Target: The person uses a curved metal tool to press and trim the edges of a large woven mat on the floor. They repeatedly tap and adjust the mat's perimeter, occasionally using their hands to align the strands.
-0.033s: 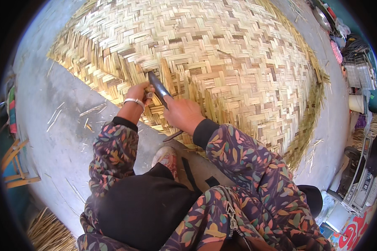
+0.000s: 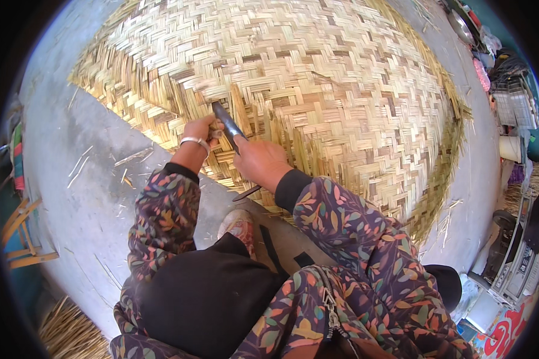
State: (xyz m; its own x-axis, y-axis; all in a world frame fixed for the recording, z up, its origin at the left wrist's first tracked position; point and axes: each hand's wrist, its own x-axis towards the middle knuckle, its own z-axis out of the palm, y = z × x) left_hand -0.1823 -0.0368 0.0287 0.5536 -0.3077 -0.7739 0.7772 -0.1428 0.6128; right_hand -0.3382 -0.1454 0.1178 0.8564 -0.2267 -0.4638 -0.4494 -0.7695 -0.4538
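Note:
A large mat woven from pale and brown flat strips (image 2: 353,102) lies on the floor before me. My right hand (image 2: 262,160) is wrapped round a knife with a dark metal blade (image 2: 226,121), which points away and to the left over the mat's near edge. Close beside the blade, my left hand (image 2: 202,133), with a light bracelet at its wrist, has its fingers curled together at the edge strips. What those fingers pinch is too small to make out. Loose strip ends (image 2: 239,107) stand up from the weave next to the blade.
Cut strip bits (image 2: 133,157) lie on the grey floor (image 2: 96,203) at left. Left of me stands a wooden frame (image 2: 24,236); a bundle of stalks (image 2: 72,329) lies near left. Along the right are a wheeled metal frame (image 2: 512,257) and a pale bucket (image 2: 509,147). My shoe (image 2: 238,226) touches near the mat's edge.
My left hand has shifted very slightly to the right, toward the blade. The right hand, the knife and the mat look unmoved.

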